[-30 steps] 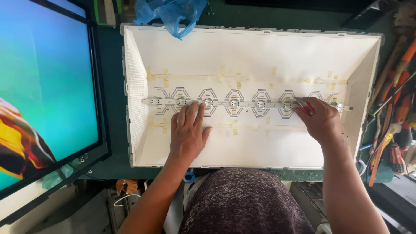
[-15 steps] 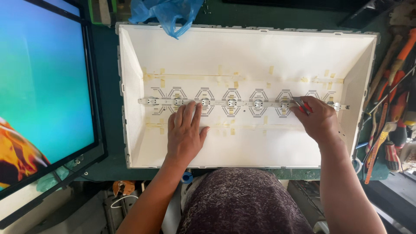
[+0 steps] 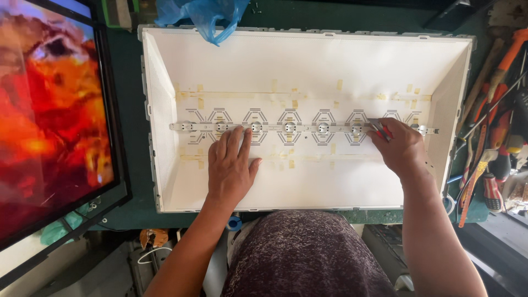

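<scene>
Pressing flat left hand (image 3: 231,168) on LED strip (image 3: 302,128) | right hand (image 3: 401,148) gripping red tool (image 3: 380,130)

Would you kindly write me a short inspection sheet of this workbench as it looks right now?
Surface: green bench top, mostly covered by a white backlight tray.
Job's things: LED strip lies across the tray's middle, with bits of yellow tape above and below it.
Clutter: blue plastic bag over the tray's far edge; screwdrivers and hand tools heaped at the right.
Grippers: left hand flat, fingertips on the strip; right hand closed on a small red-handled tool at the strip.
Cables: white cable below the bench's near edge.
Surroundings: lit screen at the left, showing orange and red.
</scene>
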